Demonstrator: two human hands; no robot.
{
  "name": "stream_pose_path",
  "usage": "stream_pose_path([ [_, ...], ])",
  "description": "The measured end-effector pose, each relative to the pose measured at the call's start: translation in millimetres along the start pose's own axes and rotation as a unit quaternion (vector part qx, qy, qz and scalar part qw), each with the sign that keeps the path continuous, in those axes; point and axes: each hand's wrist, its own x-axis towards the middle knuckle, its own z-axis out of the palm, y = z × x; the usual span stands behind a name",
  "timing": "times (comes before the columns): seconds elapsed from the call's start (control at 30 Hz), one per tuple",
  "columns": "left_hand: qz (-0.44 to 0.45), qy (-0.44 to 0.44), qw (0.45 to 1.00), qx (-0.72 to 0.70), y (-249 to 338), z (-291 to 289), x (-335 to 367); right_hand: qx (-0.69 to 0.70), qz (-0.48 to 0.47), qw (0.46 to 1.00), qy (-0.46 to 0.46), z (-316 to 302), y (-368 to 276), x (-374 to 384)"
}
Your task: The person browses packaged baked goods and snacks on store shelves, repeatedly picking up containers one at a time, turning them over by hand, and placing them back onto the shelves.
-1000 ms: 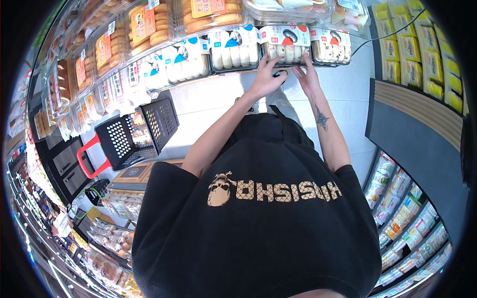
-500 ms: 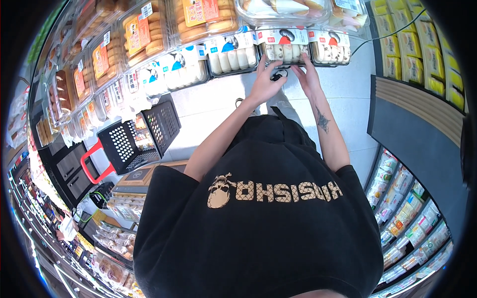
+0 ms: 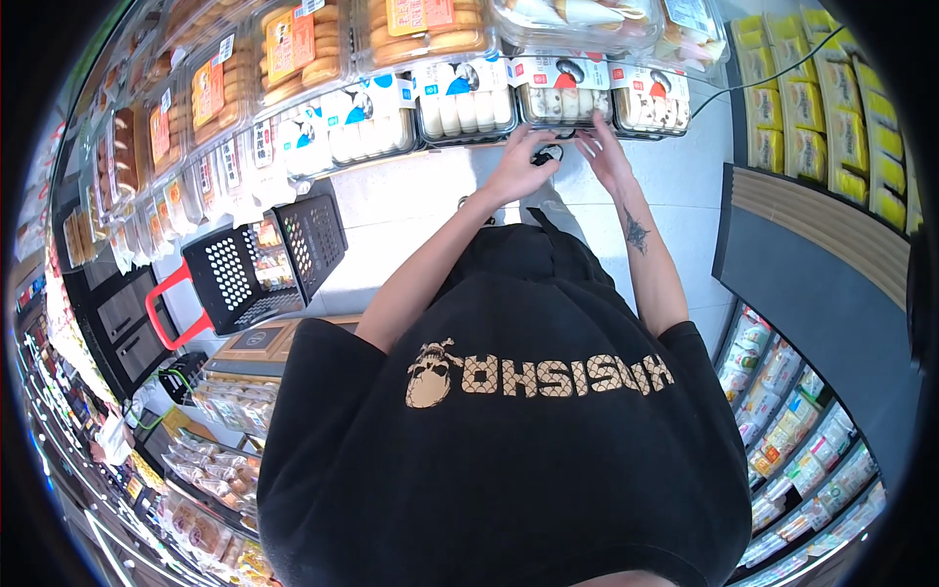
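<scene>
A clear plastic box of round, dark-speckled pastries (image 3: pixel 565 101) sits in the front row of the shelf, with a white and red label on top. At its near left corner is my left hand (image 3: pixel 522 166), fingers apart and the fingertips touching or close to the box's edge. My right hand (image 3: pixel 604 159) is at the near right corner, open, one finger raised against the box's front. Some of its fingertips are hidden by the box edge. Beside it on the right stands a similar speckled pastry box (image 3: pixel 651 103); on the left is a box of plain white pastries (image 3: pixel 466 106).
Boxes of golden pastries (image 3: pixel 295 49) line the upper tier. A black shopping basket (image 3: pixel 245 274) with a red handle stands at the left, holding packages. Yellow packets (image 3: pixel 807 127) fill a shelf at the right. Packaged goods (image 3: pixel 807 440) stand lower right.
My left fingers have slipped down from the box's side to its near corner, and my right fingers have drawn slightly lower. The view has shifted a little.
</scene>
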Motion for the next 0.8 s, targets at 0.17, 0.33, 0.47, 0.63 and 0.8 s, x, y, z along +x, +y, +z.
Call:
stream_pose_path([
  [0.17,-0.118,-0.139,0.976,-0.120,-48,-26,-39,-0.313,0.092,0.945,-0.020,-41,54,-35],
  [0.33,-0.245,-0.097,0.962,-0.066,-123,-28,-105,-0.576,0.083,0.796,0.165,-137,147,-73],
  [0.47,-0.421,0.118,0.889,-0.134,-207,-9,-183,-0.421,0.159,0.893,0.012,-200,158,-97],
  [0.63,-0.552,0.151,0.817,-0.066,-263,20,-280,-0.557,0.174,0.812,0.000,-197,135,-85],
  [0.8,-0.513,0.251,0.783,-0.246,-243,79,-294,-0.652,0.169,0.736,-0.069,-183,101,-52],
])
